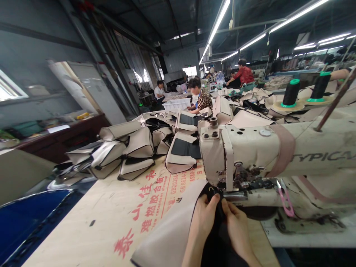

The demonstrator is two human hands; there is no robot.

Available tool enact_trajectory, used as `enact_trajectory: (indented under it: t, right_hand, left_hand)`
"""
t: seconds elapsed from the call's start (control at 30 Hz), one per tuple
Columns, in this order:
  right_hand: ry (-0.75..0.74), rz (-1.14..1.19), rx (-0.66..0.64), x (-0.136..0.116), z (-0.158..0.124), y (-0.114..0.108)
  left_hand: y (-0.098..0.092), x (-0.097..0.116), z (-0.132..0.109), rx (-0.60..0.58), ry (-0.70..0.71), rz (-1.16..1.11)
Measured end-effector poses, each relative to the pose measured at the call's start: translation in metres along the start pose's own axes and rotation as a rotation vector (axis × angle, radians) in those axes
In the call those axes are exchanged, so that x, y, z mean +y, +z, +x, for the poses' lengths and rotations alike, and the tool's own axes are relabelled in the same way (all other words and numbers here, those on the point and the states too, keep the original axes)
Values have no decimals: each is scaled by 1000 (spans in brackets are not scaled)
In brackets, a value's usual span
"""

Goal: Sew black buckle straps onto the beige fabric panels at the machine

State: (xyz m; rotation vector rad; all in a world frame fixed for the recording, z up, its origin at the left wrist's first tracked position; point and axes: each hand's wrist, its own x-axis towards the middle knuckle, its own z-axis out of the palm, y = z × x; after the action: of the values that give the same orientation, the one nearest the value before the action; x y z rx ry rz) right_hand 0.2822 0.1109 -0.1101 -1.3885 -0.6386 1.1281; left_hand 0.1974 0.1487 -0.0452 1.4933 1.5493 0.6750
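Observation:
A beige bag piece (169,226) with black edging and a black inner side lies on the plywood table, its far edge beneath the head of a sewing machine (250,148). My left hand (204,215) is closed on its black edge, thumb on top, close to the needle area. Right beside it, my right hand (236,226) pinches the black material with thumb and fingers together. A small metal fitting (178,200) shows on the beige face. The needle and the exact stitching spot are hidden behind the machine head and the material.
Beige bags (139,142) are piled along the table's far side. Pink-handled snips (285,198) rest against the machine. Black thread cones (291,92) stand behind it. A blue-lined bin (36,218) is at left. A person in a patterned top (204,100) sits beyond the pile.

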Motion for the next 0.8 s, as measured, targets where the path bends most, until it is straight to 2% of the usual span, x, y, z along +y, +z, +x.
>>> enact_trajectory:
  t: [0.37,0.67,0.73,0.8]
  right_hand:
    - [-28,21,-1,-3,-2,2]
    - [-126,-159,-1,-6,3,5]
    - [-170,-228,-49,-16,1,-9]
    - [-322,-360,-13,-30,-2,-49]
  left_hand:
    - [1,-4,4,28,37,35]
    - [3,-8,15,50,25,88]
    - [3,-9,15,43,26,74]
    - [3,-10,15,44,25,54]
